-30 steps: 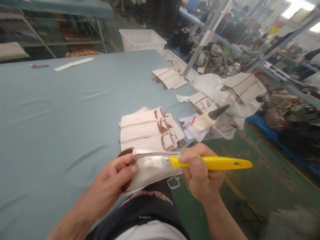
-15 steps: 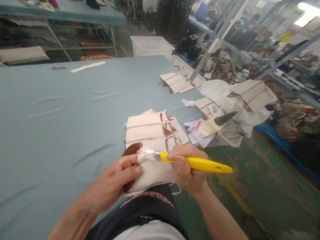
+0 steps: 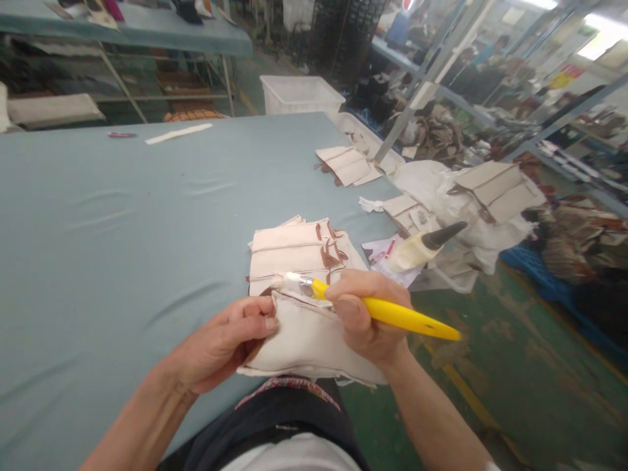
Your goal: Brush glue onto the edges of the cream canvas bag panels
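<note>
My left hand [image 3: 235, 340] pinches the left edge of a cream fabric piece [image 3: 309, 340] with some brown at its edge, held at the front of the table. In my right hand [image 3: 370, 314] is a paintbrush [image 3: 407, 318] with a yellow handle. Its white-coated bristles are at the upper left edge of the piece, close to the left fingertips; whether they touch it I cannot tell. Right behind the hands lies a stack of similar cream pieces [image 3: 287, 252] with brown trim.
A cream bottle [image 3: 409, 252] with a dark tip stands at the table's right edge on some papers. More cream pieces [image 3: 348, 163] lie farther back. A white bin [image 3: 301, 95] stands beyond the blue-green table [image 3: 98, 248]. A metal post [image 3: 417, 98] rises at the right.
The brush tip has moved slightly up and left. The fabric piece has turned, so more of its cream face shows and less brown. Both hands keep their hold.
</note>
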### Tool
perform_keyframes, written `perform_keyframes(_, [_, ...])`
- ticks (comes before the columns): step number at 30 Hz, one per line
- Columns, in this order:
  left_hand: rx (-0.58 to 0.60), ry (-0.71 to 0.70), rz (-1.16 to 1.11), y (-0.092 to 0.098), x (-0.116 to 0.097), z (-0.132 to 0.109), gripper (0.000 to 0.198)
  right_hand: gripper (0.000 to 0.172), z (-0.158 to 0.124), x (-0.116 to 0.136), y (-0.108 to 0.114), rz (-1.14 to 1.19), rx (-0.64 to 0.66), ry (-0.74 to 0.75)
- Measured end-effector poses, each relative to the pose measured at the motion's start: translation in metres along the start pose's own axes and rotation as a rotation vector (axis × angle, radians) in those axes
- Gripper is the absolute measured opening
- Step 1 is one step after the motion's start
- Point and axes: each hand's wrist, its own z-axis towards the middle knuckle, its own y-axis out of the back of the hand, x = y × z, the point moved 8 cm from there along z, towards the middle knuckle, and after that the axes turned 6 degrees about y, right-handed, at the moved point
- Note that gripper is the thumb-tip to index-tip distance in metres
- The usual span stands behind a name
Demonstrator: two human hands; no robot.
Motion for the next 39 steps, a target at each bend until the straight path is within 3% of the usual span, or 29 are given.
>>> perform_keyframes(4, [-0.008, -0.016, 0.000, 0.005, -0.002, 0.001, 0.043, 0.033, -0.011, -0.006, 0.004, 0.044, -0.008, -0.098])
perform_keyframes(10, [-0.015, -0.028, 0.078, 0.005, 0.000, 0.004, 0.043, 0.022, 0.001, -0.013, -0.013, 0.033, -0.017, -0.015])
perform_keyframes(13, [-0.031, -0.051, 0.079, 0.004, -0.004, 0.006, 0.044, 0.014, -0.008, -0.017, -0.021, -0.092, 0.008, -0.012])
perform_keyframes(18, [0.006, -0.072, 0.091, 0.005, -0.016, 0.017, 0.051, 0.019, -0.031, -0.032, -0.029, -0.266, 0.009, -0.071])
perform_keyframes(22, [0.019, -0.186, 0.288, 0.026, -0.023, 0.027, 0.054, 0.032, -0.030, -0.067, -0.017, -0.243, -0.104, -0.238])
perform_keyframes(25, [0.048, -0.230, 0.458, 0.036, -0.015, 0.030, 0.051, 0.038, -0.028, -0.092, -0.005, -0.201, -0.163, -0.385])
perform_keyframes(27, [0.045, -0.249, 0.477, 0.036, -0.008, 0.029, 0.046, 0.038, -0.028, -0.103, -0.004, -0.154, -0.165, -0.447])
perform_keyframes(30, [0.050, -0.321, 0.560, 0.018, -0.005, 0.019, 0.043, 0.036, -0.032, -0.114, -0.016, -0.078, -0.124, -0.513])
perform_keyframes(33, [0.043, -0.381, 0.668, 0.001, -0.005, 0.007, 0.044, 0.035, -0.033, -0.108, -0.015, -0.095, -0.180, -0.466])
perform_keyframes(37, [-0.003, -0.407, 0.734, 0.000, 0.000, -0.004, 0.038, 0.027, -0.035, -0.063, 0.016, -0.117, -0.376, -0.277])
perform_keyframes(39, [-0.021, -0.459, 0.782, 0.001, 0.001, -0.010, 0.033, 0.025, -0.038, -0.036, 0.021, -0.067, -0.301, -0.259])
